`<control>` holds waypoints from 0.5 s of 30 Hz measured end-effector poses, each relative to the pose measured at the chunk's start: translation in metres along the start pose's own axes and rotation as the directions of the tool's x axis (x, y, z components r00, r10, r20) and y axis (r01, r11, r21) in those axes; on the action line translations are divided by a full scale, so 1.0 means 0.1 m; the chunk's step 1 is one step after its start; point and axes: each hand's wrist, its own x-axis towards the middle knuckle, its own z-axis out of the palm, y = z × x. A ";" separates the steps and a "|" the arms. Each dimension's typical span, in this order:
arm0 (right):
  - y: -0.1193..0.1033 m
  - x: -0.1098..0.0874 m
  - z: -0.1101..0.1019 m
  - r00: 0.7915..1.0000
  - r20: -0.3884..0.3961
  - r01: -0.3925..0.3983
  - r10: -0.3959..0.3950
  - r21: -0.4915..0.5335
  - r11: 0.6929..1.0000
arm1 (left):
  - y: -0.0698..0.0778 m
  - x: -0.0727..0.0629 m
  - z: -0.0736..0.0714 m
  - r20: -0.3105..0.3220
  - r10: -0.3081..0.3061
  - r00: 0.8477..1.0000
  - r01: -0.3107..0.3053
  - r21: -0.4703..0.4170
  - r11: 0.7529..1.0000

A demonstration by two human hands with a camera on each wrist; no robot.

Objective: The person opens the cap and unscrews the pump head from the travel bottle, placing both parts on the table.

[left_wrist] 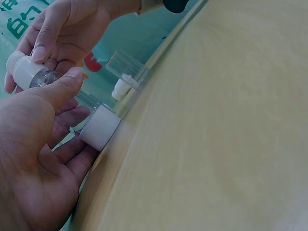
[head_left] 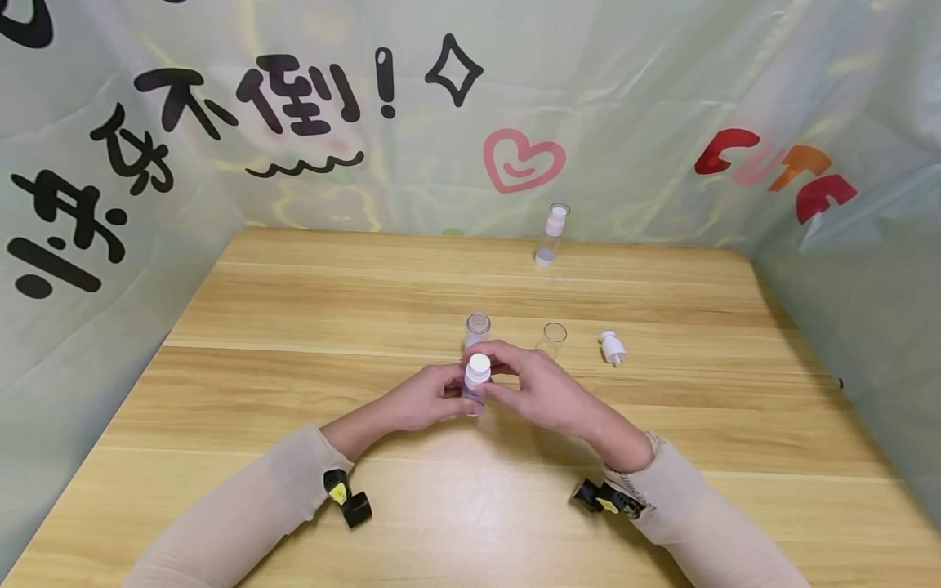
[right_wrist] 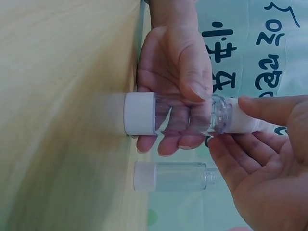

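A clear bottle with a white base [right_wrist: 140, 114] stands upright between the two hands, its base at the tabletop. My left hand [head_left: 426, 398] holds the bottle's body, thumb on the near side and fingers round the far side. At the neck sits a white pump top [right_wrist: 243, 118], which my right hand [head_left: 544, 388] pinches between thumb and fingers. Just behind the hands, a second clear bottle [right_wrist: 180, 176] with a white base stands with its neck bare. In the head view the hands partly cover both bottles.
A clear cap [left_wrist: 130, 70] stands right of the second bottle. Farther right, another white pump top [head_left: 613, 347] lies on the wooden table [head_left: 331, 302]. At the back edge stands a capped bottle [head_left: 551, 235], before a printed cloth backdrop [head_left: 632, 106].
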 end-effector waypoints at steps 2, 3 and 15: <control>0.00 0.00 0.00 1.000 -0.003 -0.001 0.001 0.007 1.000 | 0.01 0.00 0.00 0.001 0.001 1.000 -0.001 -0.003 1.000; 0.01 0.00 0.01 1.000 -0.011 -0.005 0.005 0.004 1.000 | 0.01 0.00 0.00 0.000 0.001 1.000 -0.001 -0.005 1.000; 0.02 0.01 0.15 0.986 -0.166 -0.037 0.016 -0.121 0.992 | -0.01 0.01 0.00 -0.007 0.014 1.000 -0.014 0.014 1.000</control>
